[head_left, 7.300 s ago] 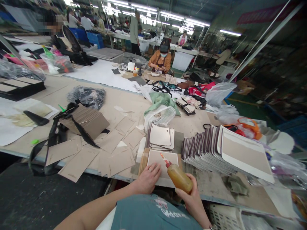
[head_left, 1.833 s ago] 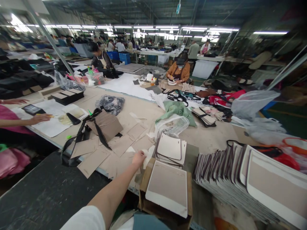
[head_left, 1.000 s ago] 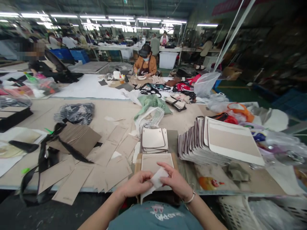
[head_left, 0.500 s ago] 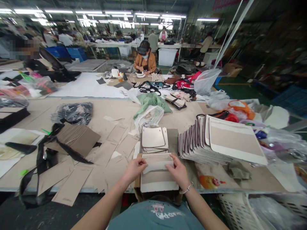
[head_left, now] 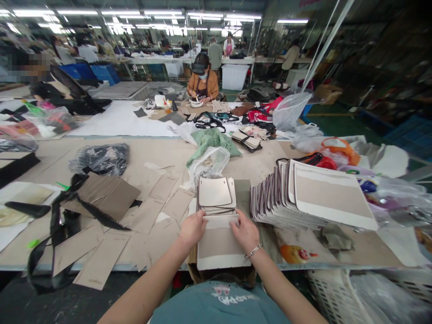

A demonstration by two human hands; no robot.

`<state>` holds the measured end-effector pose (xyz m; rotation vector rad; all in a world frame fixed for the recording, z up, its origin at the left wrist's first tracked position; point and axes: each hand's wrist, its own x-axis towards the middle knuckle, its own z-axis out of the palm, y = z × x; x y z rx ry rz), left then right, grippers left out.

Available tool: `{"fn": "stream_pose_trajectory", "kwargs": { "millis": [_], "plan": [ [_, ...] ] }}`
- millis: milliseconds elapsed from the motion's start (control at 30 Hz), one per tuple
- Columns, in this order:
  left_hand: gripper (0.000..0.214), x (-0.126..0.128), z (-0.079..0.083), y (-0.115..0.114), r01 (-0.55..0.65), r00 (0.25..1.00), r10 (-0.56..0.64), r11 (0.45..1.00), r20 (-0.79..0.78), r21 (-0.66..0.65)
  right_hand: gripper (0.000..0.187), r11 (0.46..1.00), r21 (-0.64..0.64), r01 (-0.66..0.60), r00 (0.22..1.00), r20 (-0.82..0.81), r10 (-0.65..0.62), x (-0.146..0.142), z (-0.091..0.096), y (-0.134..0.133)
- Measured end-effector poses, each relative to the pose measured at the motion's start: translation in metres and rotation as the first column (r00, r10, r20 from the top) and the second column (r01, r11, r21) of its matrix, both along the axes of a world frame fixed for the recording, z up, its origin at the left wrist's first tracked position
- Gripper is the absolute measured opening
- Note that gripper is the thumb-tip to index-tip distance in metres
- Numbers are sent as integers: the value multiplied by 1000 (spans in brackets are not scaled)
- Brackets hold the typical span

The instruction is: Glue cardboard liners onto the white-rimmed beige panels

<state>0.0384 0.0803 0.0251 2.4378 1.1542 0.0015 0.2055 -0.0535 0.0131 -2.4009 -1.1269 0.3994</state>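
Observation:
A white-edged panel with a tan middle (head_left: 221, 247) lies on a brown box at the table's near edge. My left hand (head_left: 193, 228) and my right hand (head_left: 246, 231) press a white strip (head_left: 221, 221) flat along the panel's far edge, fingers spread on it. Just beyond lies a small stack of white cut pieces (head_left: 216, 195). On the right a long fanned row of similar panels (head_left: 303, 198) leans across the table. An orange glue bottle (head_left: 293, 253) lies on its side right of my right hand.
Loose brown card sheets (head_left: 111, 234) and black straps (head_left: 60, 220) spread over the left. Plastic bags (head_left: 206, 164) and a green cloth (head_left: 212, 139) sit behind the stack. A person in an orange top (head_left: 202, 83) works at the far end. A white basket (head_left: 332, 297) stands below right.
The bottle has left my right hand and lies on the table. My left hand fetched a white strip from the left; both hands carried it onto the panel's far edge and now press it down.

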Motion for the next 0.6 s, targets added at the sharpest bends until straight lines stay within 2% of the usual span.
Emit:
{"fn": "stream_pose_trajectory", "kwargs": {
  "millis": [233, 367, 467, 533, 600],
  "plan": [
    [25, 2, -2, -1, 45, 999, -44, 996, -11, 83, 51, 1000, 2, -2, 998, 67, 2, 0, -1, -1],
    [32, -12, 4, -8, 43, 998, -50, 983, 36, 181, 62, 987, 161, -23, 970, 243, -17, 3, -4, -10],
    [30, -30, 7, -25, 114, 987, -142, 945, 71, 307, 55, 955, 210, -210, 916, 383, 117, 2, -7, -20],
    [33, -41, 5, -38, 171, 977, -205, 920, 62, 352, 49, 919, 149, -366, 859, 432, 273, -4, -7, -27],
    [39, -48, 1, -51, 211, 971, -237, 906, 28, 366, 50, 888, 50, -458, 810, 434, 394, -14, -8, -31]
  ]
}}
